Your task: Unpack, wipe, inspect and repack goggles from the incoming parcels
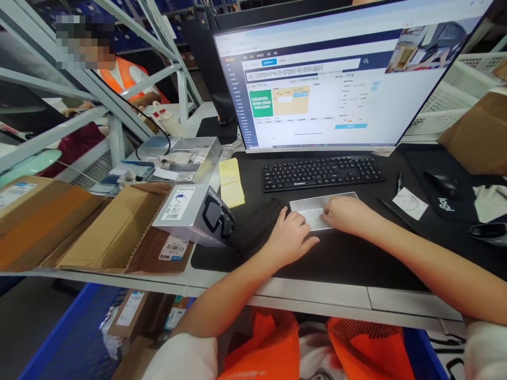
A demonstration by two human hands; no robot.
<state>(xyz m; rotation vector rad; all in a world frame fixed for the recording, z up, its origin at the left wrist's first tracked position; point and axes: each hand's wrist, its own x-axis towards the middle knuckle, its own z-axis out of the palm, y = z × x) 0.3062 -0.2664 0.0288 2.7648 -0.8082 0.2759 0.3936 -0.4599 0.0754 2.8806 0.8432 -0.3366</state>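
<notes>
A shallow silver box (312, 202) with a white inside lies on the black desk mat, in front of the keyboard. My left hand (291, 237) rests at its left end, fingers spread and thumb apart, the fingertips by the near rim. From the right, my right hand (348, 213) reaches into the box with its fingers curled together; whatever they hold is hidden. Beside my left hand lies a piece of black cloth (259, 221), perhaps a pouch. Further left stands a grey goggles box (198, 214), printed with a picture of dark goggles.
Behind the box are a keyboard (322, 173) and a large monitor (293, 126). Yellow sticky notes (231, 182), an opened cardboard box (119, 227) and a silver tray (206, 158) occupy the left. A mouse (441, 182) and pen (399, 182) lie right. A co-worker (127, 79) sits beyond the frame.
</notes>
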